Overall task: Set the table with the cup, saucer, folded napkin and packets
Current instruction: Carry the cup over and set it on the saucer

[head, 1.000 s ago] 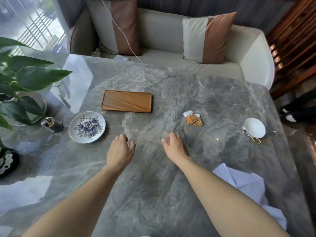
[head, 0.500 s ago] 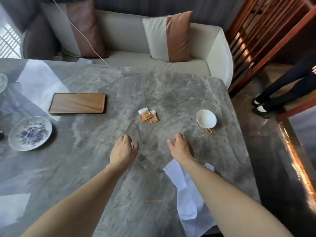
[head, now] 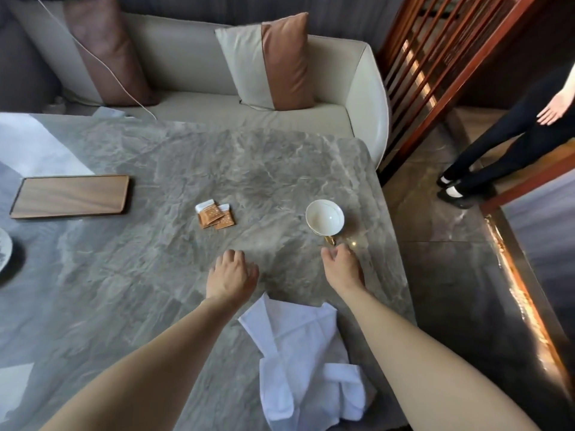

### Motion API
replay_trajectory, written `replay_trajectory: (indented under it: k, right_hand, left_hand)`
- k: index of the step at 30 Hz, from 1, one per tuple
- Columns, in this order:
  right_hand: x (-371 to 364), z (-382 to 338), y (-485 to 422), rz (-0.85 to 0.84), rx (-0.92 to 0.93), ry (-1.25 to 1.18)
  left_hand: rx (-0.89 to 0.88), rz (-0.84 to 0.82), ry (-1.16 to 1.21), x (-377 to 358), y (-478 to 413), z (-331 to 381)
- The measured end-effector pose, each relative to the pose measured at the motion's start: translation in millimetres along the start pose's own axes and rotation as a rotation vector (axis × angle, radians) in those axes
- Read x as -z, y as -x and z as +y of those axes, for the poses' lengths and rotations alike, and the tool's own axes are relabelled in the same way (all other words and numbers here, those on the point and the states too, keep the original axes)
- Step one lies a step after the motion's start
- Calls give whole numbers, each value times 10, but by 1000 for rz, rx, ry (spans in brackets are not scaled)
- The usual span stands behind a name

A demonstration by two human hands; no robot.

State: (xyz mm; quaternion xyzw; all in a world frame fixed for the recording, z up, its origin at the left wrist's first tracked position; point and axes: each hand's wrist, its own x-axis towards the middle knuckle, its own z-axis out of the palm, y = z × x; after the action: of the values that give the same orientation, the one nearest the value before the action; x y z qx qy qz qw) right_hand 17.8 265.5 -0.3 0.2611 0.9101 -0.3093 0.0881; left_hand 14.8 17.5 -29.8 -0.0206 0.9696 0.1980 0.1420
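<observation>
A white cup [head: 324, 218] with a gold handle stands near the right edge of the grey marble table [head: 155, 275]. My right hand [head: 342, 269] hovers just in front of its handle, fingers curled, holding nothing. My left hand [head: 231, 276] hovers over the table's middle, empty, fingers loosely apart. Two orange packets [head: 215, 214] lie beyond it. A crumpled white napkin [head: 305, 362] lies between my forearms at the near edge. Only a sliver of the saucer [head: 4, 253] shows at the far left.
A wooden tray [head: 71, 195] lies at the left. A cream sofa [head: 217, 98] with two cushions stands behind the table. A wooden slat screen [head: 435, 73] is at the right, where another person's legs [head: 497, 150] stand on the floor.
The view has swung right, pushing the saucer to the left edge. My right hand has moved right and forward, close to the cup's handle. The napkin lies fully in view.
</observation>
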Motion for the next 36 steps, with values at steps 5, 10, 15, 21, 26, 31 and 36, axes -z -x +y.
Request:
replay_trajectory:
  k: [5, 10, 15, 21, 26, 31, 36]
  right_hand:
    - [98, 82, -303, -48, -108, -122]
    - [65, 31, -463, -204, -223, -426]
    - [-17, 48, -554, -259, -316, -545]
    - [-111, 44, -616, -270, -342, -540]
    - [-145, 14, -616, -246, -325, -458]
    - [-215, -124, -524, -273, -255, -333]
    - [-448, -448, -335, -357, -145, -268]
  left_hand:
    - [20, -1, -78, -268, -54, -50]
    - [102, 47, -126, -458, -59, -215]
    - [103, 85, -185, -580, -51, -300]
    - [98, 87, -184, -553, -44, -290]
    - [88, 47, -157, -499, -41, -316]
    - [23, 56, -115, -383, -7, -461]
    - [81, 113, -59, -155, 87, -793]
